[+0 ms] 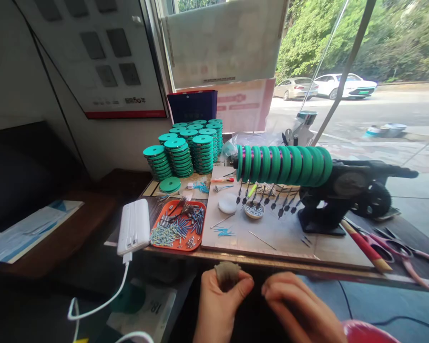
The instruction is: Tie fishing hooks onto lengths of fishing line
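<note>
A crowded table (180,253) carries a board (289,245) near its front edge. In open room this side, the right hand (296,305) curls, contents unclear; across a narrow gap, the left hand (218,302) pinches a small grey-brown piece (228,271).

Daylight came through a large window (361,114) beyond the tabletop's (271,261) far edge, with trees (407,43) and two parked cars (346,86) outside. A pale sheet (225,43) covered part of it. Past the far left corner, a framed board (71,57) fronted a shadowed wall (7,85); bluish floor (372,297) showed below the front edge.
</note>
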A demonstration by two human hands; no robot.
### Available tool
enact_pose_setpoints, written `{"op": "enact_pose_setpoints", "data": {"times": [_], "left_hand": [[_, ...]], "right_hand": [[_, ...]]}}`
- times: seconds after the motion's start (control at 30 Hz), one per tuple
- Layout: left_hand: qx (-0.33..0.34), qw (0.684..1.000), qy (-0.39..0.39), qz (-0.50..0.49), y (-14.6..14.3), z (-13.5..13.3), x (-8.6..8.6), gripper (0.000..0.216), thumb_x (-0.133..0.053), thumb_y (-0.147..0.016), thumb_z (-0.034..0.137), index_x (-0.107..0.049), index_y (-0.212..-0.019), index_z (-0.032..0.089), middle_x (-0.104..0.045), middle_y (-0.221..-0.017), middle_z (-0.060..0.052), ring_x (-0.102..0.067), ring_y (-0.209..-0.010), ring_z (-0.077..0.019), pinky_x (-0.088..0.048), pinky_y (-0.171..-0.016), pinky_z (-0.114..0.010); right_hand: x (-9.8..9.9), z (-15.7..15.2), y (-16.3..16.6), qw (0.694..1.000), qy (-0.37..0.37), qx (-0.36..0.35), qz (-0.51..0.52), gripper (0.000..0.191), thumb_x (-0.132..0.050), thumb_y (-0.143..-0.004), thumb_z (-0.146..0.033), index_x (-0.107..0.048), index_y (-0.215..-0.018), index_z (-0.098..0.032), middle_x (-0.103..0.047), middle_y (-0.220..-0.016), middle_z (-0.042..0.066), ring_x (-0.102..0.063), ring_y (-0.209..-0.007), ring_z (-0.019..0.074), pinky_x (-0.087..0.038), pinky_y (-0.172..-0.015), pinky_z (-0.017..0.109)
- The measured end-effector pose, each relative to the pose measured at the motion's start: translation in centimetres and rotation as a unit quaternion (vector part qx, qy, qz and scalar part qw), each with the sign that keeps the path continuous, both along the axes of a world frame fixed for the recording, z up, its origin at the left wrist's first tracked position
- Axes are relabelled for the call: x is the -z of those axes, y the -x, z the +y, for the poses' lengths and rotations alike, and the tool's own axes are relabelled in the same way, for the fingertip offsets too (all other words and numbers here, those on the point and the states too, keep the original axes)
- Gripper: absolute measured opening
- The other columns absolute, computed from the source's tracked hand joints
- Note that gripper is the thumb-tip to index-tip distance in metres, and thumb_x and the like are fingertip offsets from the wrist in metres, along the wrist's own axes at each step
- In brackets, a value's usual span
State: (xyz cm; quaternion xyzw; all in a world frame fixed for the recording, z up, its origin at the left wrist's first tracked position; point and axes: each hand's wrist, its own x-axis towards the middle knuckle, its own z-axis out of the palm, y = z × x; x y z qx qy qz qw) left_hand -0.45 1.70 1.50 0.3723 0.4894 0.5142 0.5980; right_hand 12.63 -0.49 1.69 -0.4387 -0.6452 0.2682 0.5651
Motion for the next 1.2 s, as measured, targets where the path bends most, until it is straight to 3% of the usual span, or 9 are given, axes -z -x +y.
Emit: {"op": "enact_pose_setpoints", "data": {"times": [0.17,0.33,0.67,0.93,1.2], "left_hand": [[-0.056,0.974,-0.129,0.175,-0.4,-0.6,0.2,0.008,-0.07,-0.061,0.023,-0.068,-0.056,0.017,-0.058,-0.058,-0.001,-0.052,-0.057,-0.014,-0.04,-0.053,-0.022],[-0.047,0.959,-0.173,0.221,-0.4,-0.7,0.6,0.009,-0.069,-0.065,0.024,-0.067,-0.058,0.018,-0.059,-0.058,-0.001,-0.054,-0.059,-0.0156,-0.04,-0.053,-0.022],[-0.062,0.956,-0.166,0.234,-0.5,-0.5,0.6,0.013,-0.071,-0.063,0.028,-0.067,-0.054,0.019,-0.058,-0.054,-0.002,-0.052,-0.056,-0.0164,-0.038,-0.052,-0.024],[-0.056,0.96,-0.157,0.225,-0.6,-0.6,0.3,0.014,-0.07,-0.063,0.028,-0.066,-0.053,0.02,-0.058,-0.055,-0.002,-0.05,-0.056,-0.0167,-0.038,-0.055,-0.025],[-0.048,0.925,-0.22,0.307,-0.4,-0.6,-0.3,0.013,-0.069,-0.064,0.025,-0.066,-0.051,0.024,-0.061,-0.055,-0.003,-0.05,-0.057,-0.0194,-0.031,-0.058,-0.028]], "right_hand": [[-1.1,0.8,0.1,0.97,0.212,-0.041,0.108,0.017,-0.06,-0.074,-0.036,-0.063,-0.068,-0.02,-0.059,-0.07,0.001,-0.056,-0.067,0.0151,-0.044,-0.062,0.021],[-1.2,0.9,0.4,0.943,0.285,-0.052,0.165,0.02,-0.063,-0.069,-0.04,-0.063,-0.067,-0.02,-0.057,-0.067,-0.001,-0.052,-0.067,0.0149,-0.041,-0.062,0.022],[-1.0,1.0,0.6,0.933,0.299,-0.054,0.193,0.023,-0.064,-0.067,-0.04,-0.062,-0.065,-0.018,-0.056,-0.064,0.0,-0.049,-0.064,0.0147,-0.04,-0.059,0.023],[-1.1,1.0,0.5,0.943,0.28,-0.052,0.172,0.021,-0.064,-0.069,-0.039,-0.062,-0.066,-0.018,-0.06,-0.065,0.0,-0.053,-0.064,0.0152,-0.041,-0.058,0.022],[-0.9,0.9,0.5,0.972,0.214,-0.039,0.087,0.021,-0.058,-0.074,-0.037,-0.06,-0.065,-0.018,-0.058,-0.065,0.0,-0.053,-0.062,0.0142,-0.041,-0.06,0.022]]}}
